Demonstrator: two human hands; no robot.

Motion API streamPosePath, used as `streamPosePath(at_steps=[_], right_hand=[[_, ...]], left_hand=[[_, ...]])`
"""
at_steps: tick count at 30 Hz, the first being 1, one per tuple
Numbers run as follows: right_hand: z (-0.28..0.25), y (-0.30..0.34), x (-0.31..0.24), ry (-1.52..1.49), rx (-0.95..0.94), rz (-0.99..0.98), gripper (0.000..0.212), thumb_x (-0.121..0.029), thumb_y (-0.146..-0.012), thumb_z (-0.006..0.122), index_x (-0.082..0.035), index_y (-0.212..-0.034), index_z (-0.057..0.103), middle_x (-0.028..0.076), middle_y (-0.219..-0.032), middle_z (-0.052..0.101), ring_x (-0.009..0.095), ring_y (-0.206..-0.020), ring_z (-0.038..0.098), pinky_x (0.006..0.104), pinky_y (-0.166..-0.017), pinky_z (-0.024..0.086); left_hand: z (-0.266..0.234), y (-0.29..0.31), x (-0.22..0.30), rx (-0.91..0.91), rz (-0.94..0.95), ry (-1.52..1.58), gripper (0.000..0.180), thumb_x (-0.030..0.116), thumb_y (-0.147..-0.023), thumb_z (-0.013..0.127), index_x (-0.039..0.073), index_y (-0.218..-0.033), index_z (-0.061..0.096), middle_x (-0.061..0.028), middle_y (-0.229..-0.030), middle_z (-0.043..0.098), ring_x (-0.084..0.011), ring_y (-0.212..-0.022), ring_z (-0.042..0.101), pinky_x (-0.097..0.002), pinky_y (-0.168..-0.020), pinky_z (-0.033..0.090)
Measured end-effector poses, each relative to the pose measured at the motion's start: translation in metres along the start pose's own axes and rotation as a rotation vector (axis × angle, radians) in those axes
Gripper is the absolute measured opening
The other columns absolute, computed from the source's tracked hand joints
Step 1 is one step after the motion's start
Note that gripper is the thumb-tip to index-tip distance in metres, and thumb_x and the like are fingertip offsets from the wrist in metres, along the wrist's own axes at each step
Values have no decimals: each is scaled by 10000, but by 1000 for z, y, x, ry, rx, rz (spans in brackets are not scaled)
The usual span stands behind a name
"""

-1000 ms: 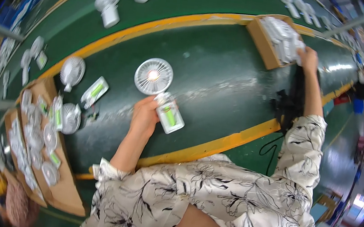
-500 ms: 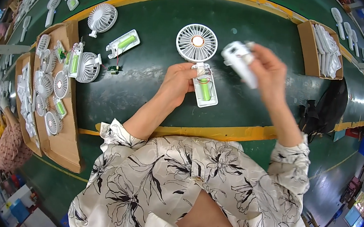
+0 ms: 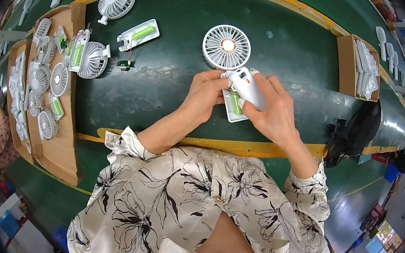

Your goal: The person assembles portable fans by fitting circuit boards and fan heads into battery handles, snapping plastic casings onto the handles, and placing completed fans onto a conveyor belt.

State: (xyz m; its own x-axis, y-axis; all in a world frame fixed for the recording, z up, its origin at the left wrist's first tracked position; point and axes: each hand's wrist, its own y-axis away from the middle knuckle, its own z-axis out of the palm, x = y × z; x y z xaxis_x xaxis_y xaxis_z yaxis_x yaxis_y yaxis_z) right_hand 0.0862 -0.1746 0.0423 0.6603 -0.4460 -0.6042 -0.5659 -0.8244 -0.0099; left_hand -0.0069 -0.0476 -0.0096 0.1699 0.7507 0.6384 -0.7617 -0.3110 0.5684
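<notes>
A white handheld fan point(image 3: 227, 47) lies before me, its round grille away from me and its handle half toward me. In that open handle half point(image 3: 234, 116) sits a green battery point(image 3: 235, 103), partly covered. My left hand point(image 3: 202, 94) pinches the handle's upper end near the fan's neck. Between the fingers and thumb of my right hand point(image 3: 275, 110) is a white handle cover point(image 3: 247, 88), tilted over the open half, its upper end close to my left fingertips. Whether the cover touches the half along its edges cannot be seen.
At left, a cardboard box point(image 3: 77, 154) holds several fans and parts. Near it lie a fan head point(image 3: 117, 2), an open handle with battery point(image 3: 139, 35) and a small circuit board point(image 3: 125, 65). At right stand a carton of white parts point(image 3: 347, 68) and a black bag point(image 3: 362, 127).
My right hand has brought the handle cover left and down, from beside the fan to over its open handle half. My left hand keeps its hold, and the whole view has shifted slightly.
</notes>
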Motion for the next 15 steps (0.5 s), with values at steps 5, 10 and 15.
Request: streamPosePath(at_steps=[5,10,15], right_hand=[[0,6,-2,182,248,-84,438,-167,-591,643,11,-983,562,102,-686,545,271,-595,559,355,-502,458],[2,10,-15,253,222,-140,403,-176,-572,657,17,-912,559,105,-682,538,252,-578,555,351,-476,448],[16,3,-19,272,190,-173,377,-175,-560,668,9,-867,549,95,-667,531,243,-563,555,337,-442,441]], left_hand=[[-1,0,0,-6,-4,41,212,71,-807,483,-35,-974,559,-101,-904,598,-176,-794,606,-314,-708,504],[-3,-1,2,-22,-41,106,253,195,-813,502,-23,-931,554,-104,-878,601,-182,-773,605,-315,-692,497],[2,2,6,-9,-36,141,313,274,-843,458,-11,-936,549,-101,-865,601,-178,-762,597,-315,-679,484]])
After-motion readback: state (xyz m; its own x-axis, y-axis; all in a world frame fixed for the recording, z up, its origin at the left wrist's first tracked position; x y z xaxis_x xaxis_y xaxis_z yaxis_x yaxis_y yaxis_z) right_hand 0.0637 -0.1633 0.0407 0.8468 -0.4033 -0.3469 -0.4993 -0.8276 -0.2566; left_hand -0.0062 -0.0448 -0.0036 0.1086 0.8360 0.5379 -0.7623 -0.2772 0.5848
